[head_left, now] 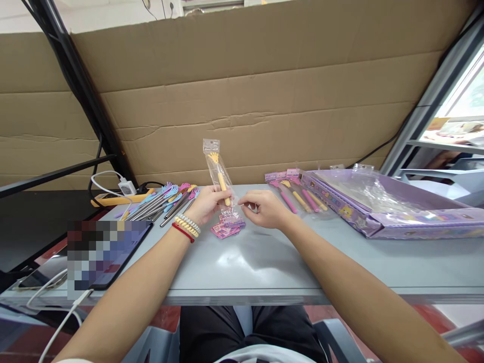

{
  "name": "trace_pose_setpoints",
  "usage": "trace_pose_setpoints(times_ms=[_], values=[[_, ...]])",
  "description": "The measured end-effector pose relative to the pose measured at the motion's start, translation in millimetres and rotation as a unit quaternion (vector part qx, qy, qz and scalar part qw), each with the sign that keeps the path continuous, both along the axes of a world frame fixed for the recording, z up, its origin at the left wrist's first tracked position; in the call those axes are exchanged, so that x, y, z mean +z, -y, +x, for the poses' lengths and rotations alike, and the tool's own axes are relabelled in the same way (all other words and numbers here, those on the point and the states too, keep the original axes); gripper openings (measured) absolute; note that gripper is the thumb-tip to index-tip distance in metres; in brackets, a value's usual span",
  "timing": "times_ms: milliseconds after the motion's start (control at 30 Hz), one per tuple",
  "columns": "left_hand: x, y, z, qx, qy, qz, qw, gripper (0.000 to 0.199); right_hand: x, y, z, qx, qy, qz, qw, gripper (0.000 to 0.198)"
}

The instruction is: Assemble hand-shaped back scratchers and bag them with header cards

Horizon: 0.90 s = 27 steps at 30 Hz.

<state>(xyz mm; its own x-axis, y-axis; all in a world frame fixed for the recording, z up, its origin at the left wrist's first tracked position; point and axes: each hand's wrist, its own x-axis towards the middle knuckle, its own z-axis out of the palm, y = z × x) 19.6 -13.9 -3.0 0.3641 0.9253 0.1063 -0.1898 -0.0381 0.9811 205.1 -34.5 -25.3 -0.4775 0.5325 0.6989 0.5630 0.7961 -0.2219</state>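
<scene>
Upright in my left hand (212,202) is a yellow hand-shaped back scratcher (222,181) inside a clear plastic bag (212,146); my fingers and thumb close on it near the handle's lower end. My right hand (263,207) is closed in a pinch at the bag's right edge, and what lies between its fingertips is too small to make out. Below the bag, small pink printed cards (226,230) lie on the table. To the left is a pile of loose back scratchers (159,200) with metal rods and coloured heads. Bagged back scratchers (298,194) lie to the right.
A purple printed box (416,224) with clear plastic bags (374,191) in it stands at the right of the grey table (242,272). A tablet (124,252) and white cables (62,335) occupy the left. Cardboard (264,101) walls the back; a black metal post (83,96) rises at left.
</scene>
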Motion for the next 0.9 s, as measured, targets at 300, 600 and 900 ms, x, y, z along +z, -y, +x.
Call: trace_pose_setpoints(times_ms=[300,600,900], values=[[1.0,-3,-4,0.029,0.019,0.004,0.999,0.023,2,1,-3,0.002,0.078,0.060,0.995,0.022],[-3.5,-5,-1,0.065,-0.032,0.071,0.995,0.032,-1,0,-8,0.037,0.053,0.039,0.997,0.014],[-7.3,-5,-1,0.028,-0.098,0.087,0.991,0.038,-2,3,-13,0.029,0.083,0.043,0.995,0.023]])
